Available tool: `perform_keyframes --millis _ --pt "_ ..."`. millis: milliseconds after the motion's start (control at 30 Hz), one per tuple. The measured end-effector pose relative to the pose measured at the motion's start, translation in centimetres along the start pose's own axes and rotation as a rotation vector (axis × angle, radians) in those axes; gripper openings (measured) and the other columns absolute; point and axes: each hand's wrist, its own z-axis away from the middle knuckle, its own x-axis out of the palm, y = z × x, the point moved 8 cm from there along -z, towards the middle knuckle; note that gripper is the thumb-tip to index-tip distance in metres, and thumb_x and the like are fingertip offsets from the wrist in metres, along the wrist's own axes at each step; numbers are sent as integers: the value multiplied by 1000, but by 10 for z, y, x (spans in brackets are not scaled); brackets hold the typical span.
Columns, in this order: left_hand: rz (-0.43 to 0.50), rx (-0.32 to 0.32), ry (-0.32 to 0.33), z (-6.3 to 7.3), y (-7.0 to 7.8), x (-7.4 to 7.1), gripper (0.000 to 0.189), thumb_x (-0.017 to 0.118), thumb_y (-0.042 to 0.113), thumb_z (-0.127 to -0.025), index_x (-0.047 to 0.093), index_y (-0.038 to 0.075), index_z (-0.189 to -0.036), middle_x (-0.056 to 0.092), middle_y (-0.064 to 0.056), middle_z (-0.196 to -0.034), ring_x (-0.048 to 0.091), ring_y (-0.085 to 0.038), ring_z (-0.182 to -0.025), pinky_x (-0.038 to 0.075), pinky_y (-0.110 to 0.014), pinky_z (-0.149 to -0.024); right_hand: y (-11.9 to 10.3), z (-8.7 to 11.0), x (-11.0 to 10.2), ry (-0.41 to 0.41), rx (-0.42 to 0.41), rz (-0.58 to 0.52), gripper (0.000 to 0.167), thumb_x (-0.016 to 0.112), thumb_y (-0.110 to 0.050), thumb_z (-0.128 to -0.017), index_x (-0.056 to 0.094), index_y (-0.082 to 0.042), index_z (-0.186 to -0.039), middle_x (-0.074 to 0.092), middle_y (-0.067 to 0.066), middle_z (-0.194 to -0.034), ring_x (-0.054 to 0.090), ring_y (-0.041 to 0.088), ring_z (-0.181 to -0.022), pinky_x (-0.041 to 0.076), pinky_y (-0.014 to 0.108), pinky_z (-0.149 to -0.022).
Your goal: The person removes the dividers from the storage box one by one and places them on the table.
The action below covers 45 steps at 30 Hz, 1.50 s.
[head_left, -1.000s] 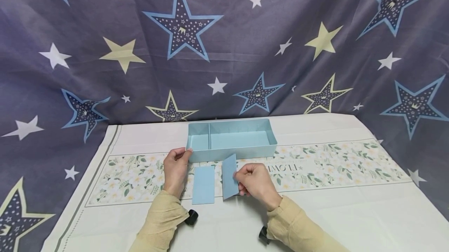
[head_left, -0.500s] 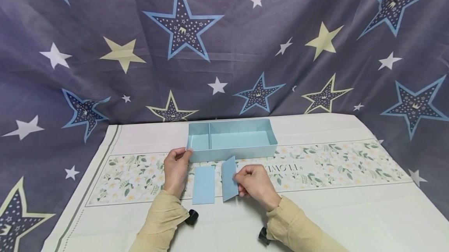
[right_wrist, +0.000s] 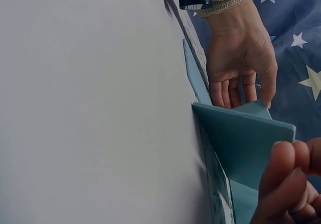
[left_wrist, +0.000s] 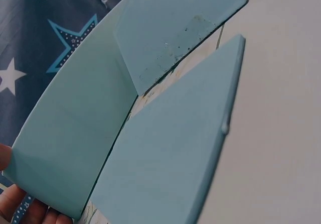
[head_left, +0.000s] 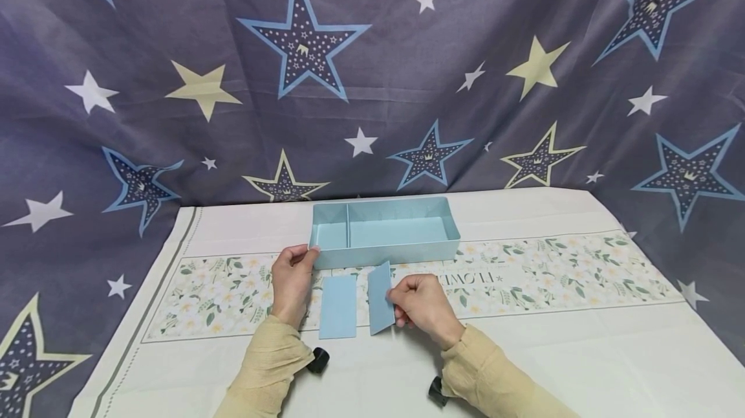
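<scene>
Biggest thing in the rm is the dark star-print curtain (head_left: 442, 62) hung at the back & sides. Below it, a table w/ a white cloth (head_left: 582, 356), & across that a printed floral strip (head_left: 570, 272) w/ some lettering, partly behind the R hand. Person's in tan sleeves (head_left: 495, 379), both arms over the table.

Lt blue box (head_left: 407, 253), open top, sits at the far side of the table, its front part over the strip. L hand (head_left: 292, 282) grips its near L corner, thumb on the wall. R hand (head_left: 427, 305) pinches a panel (head_left: 380, 298) by its R edge, thumb vs. fingers; panel's on edge & tilted, just in front of the box. Can't tell if its low edge touches the table.

2nd panel (head_left: 338, 307), same blue, lies flat b/w the L hand & the held one. Inside the box, a divider (head_left: 348, 227) stands upright, making a small L compt. & a long R one. Smallest: a black wrist piece (head_left: 317, 361) by the L cuff, another by the R.
</scene>
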Motion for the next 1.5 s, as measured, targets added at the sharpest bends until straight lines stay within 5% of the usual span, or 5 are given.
perform_keyframes --millis 1500 --pt "1 11 5 -1 -1 -1 32 66 22 -97 62 -2 -119 60 -15 -115 56 -24 -105 46 -30 -87 12 -8 -12 -44 70 207 30 66 -18 -93 64 -6 -66 58 1 -51 56 12 -40 51 28 -44"
